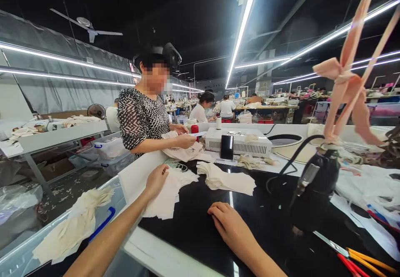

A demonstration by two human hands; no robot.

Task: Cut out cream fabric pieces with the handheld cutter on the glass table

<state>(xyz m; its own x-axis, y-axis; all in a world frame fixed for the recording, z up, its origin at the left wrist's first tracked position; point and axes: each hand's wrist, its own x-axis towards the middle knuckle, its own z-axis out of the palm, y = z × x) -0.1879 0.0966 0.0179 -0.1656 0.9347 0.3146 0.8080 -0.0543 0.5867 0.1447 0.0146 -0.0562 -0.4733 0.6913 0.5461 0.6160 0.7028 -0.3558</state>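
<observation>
On the near left of the black tabletop (193, 235), a fanned pile of cream fabric pieces (165, 195) lies under my left hand (157, 182). Its fingers are curled closed at the pile's far edge, and the fingertips are partly hidden. My right hand (231, 225) rests palm down on the black surface with its fingers lying out and holds nothing. Beyond it sits a second stack of cream fabric pieces (226, 177). Thin green cord (175, 165) lies behind the first pile.
Across the table a person (145, 114) holds fabric. A white metal box (239, 141), a phone (227, 147) and a red thread cone (194, 133) stand at the back. At right are a black upright machine (315, 189) and scissors (331, 243). A plastic bin (14, 250) sits left.
</observation>
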